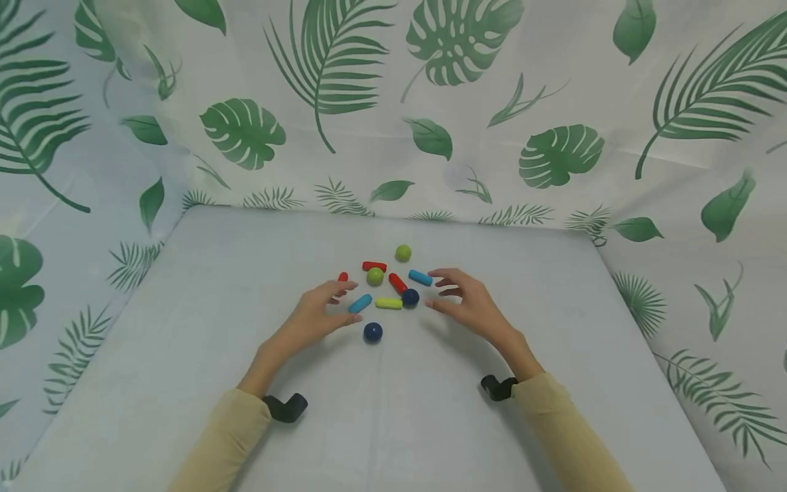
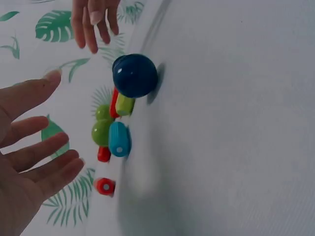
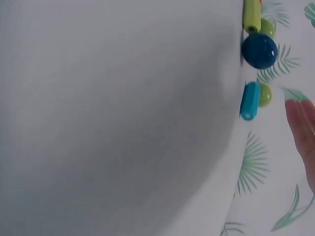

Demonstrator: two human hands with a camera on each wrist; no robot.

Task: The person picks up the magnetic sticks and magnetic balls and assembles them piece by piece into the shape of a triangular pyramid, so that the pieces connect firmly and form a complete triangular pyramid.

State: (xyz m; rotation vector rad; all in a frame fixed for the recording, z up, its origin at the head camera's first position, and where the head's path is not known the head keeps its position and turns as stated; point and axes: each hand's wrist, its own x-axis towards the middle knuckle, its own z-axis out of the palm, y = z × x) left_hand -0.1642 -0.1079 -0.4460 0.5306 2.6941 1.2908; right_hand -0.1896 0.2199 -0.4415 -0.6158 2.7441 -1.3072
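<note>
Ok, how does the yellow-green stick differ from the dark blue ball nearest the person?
The yellow-green stick is long and narrow; the dark blue ball is round. The stick is bright, the ball dark. Both rest on the white surface.

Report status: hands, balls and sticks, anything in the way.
Left hand, right hand: holding nothing. Four balls, six sticks on white table. Head view: left hand partly hides one red stick.

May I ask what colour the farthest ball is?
Lime-green ball, seen best in the head view.
</note>
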